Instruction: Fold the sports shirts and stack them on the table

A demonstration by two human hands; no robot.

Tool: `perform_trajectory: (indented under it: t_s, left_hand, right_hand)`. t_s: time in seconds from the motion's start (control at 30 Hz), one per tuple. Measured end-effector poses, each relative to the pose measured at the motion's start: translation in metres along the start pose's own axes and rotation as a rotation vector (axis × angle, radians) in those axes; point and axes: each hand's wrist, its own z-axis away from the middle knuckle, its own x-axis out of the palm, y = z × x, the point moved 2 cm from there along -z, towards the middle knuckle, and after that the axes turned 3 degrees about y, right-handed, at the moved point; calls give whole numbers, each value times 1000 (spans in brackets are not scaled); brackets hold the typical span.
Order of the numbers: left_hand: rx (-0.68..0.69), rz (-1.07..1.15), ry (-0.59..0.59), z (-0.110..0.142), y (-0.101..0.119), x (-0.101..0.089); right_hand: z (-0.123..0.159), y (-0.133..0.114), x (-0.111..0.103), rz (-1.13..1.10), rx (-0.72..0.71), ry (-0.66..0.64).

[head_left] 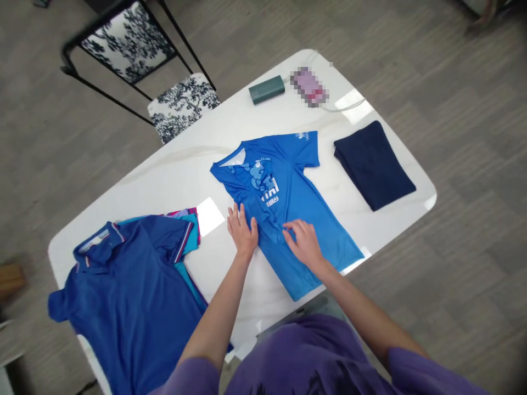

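The left hand (244,230) is palm down, fingers extended. The right hand (303,241) has bent fingers. Bare forearms (224,304) reach forward.

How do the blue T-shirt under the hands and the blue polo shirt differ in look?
The T-shirt has a simple neckline; the polo shirt has a fold-down collar. The T-shirt bears a front graphic; the polo shirt's visible front looks plain. The T-shirt is brighter blue, the polo shirt darker. Both have short sleeves.

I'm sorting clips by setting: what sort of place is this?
Probably a home dining area, though a casual workroom is possible. A white marble-look table with rounded corners, a chair with a tree-patterned seat and back, and a plank-patterned floor suggest it.
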Motion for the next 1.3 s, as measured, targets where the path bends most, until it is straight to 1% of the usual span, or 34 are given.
perform_trajectory:
  t_s: [0.03, 0.1, 0.17, 0.2, 0.27, 0.3, 0.37, 0.47, 0.57, 0.63, 0.7, 0.8, 0.87, 0.93, 1.03, 1.1, 1.17, 1.3]
  left_hand:
    - [-26, -19, -4, 7, -4, 3]
    - [-55, -49, -21, 13, -10, 8]
    - [-60, -68, -50, 12, -14, 11]
    - [-62, -72, -62, 9, -15, 11]
    - [-76, -75, -75, 4, -16, 11]
    - [-83, -75, -76, 2, -17, 10]
    - [-92, -74, -72, -1, -19, 8]
    - [-98, -72, -71, -2, -24, 7]
    - [-108, -73, -78, -3, -28, 6]
    - [-104, -77, -75, -4, -30, 4]
    - [-98, -81, -73, -5, -32, 3]
    - [-108, -75, -83, -6, -34, 2]
    - [-119, -62, -93, -7, -35, 2]
    - [-126, -47, -103, -7, -36, 3]
    - [-131, -33, -116, -7, -37, 4]
    - [-128, -24, -122, -6, -37, 5]
    - [-125, -20, -129, -4, -37, 7]
    - [-131, -21, -135, -2, -36, 9]
  right_hand:
    - [-48, -2, -4, -6, -34, -16]
    - [-139, -5, -6, 27, -81, -26]
    - [-217, -5, -2, 102, -81, -29]
    - [-249, -4, 1, 142, -67, -32]
    - [-296, 0, 9, 218, -27, -52]
    - [-312, 3, 12, 250, -13, -71]
    - [-332, 8, 18, 302, -8, -117]
    - [-341, 13, 21, 330, -54, -171]
    - [-342, 15, 17, 307, -96, -154]
    - [-343, 16, 14, 297, -85, -127]
    - [-344, 16, 12, 311, -56, -129]
    - [-340, 9, 13, 332, -53, -120]
    - [-328, 0, 14, 319, -89, -71]
    - [-307, -9, 17, 304, -146, -47]
    - [-265, -14, 24, 321, -215, -116]
    - [-242, -9, 30, 336, -209, -163]
    - [-227, -1, 35, 326, -180, -167]
    - [-210, 8, 40, 282, -139, -82]
